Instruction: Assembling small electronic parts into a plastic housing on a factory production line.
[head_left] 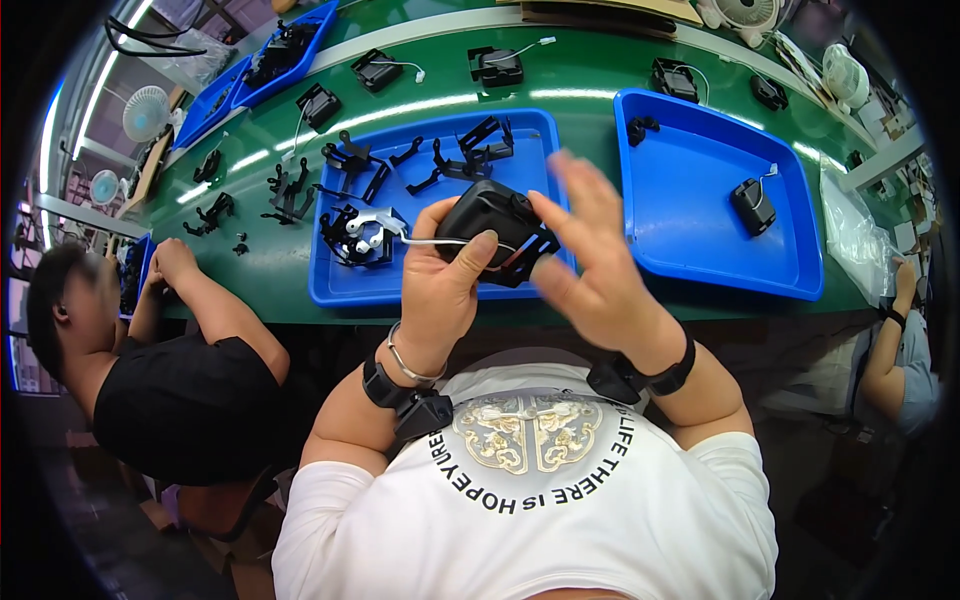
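Note:
My left hand grips a black boxy plastic housing, thumb across its near side and fingers behind. A white cable runs from the housing out past the thumb to the left. Beside the housing's right end is my right hand, its fingers spread and partly smeared by motion. The index fingertip is close to the housing; I cannot tell whether it touches. Both hands are over the near right part of a blue tray, which holds several black plastic brackets and some white connectors.
A second blue tray at right holds a black housing with cable. More cabled housings line the far green table. Loose brackets lie left. A person in black sits left; another person's arm shows right.

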